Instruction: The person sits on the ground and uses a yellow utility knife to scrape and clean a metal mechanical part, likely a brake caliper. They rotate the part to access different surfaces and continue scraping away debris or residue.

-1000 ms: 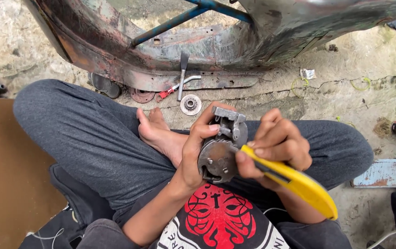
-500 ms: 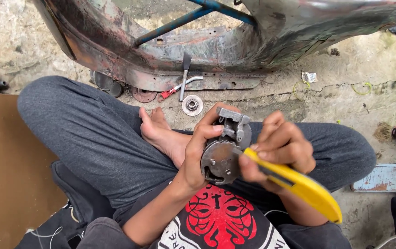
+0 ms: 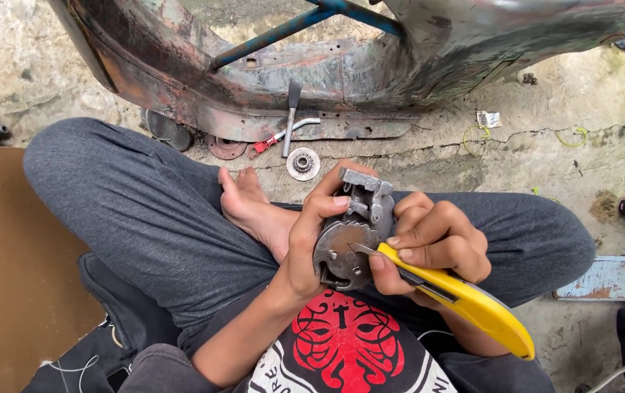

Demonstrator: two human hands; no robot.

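Gear point(image 3: 303, 163), hammer point(image 3: 292, 109) and rusted frame point(image 3: 269, 94) lie beyond knees.

cracked concrete floor point(image 3: 560, 87) carries a rusty metal shell point(image 3: 269, 80), toothed disc point(image 3: 303, 163), hammer point(image 3: 292, 116) and brown board point(image 3: 6, 269).

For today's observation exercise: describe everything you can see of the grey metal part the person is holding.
The grey metal part is dull, worn steel: a round disc with small holes below and a blocky bracket on top. It is held upright over the lap, gripped by the left hand. The blade of a yellow utility knife, held in the right hand, touches its disc face.
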